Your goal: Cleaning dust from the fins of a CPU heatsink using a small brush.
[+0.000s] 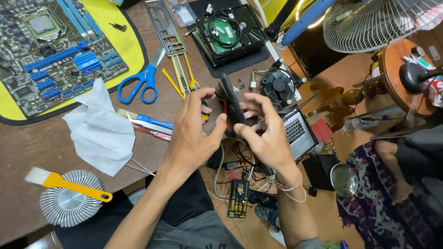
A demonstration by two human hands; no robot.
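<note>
We see a brown wooden surface [27,143] filling the left side. Right of its edge, orange-brown floor [341,74], patterned dark rug [378,207] at lower right. Round wooden side table [392,69] and white fan [369,23] at upper right. Warm indoor light.

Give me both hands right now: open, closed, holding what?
Left hand: closed on the flat black part, thumb pressed on its edge.
Right hand: also gripping the flat black part, fingers curled around its far side.
</note>
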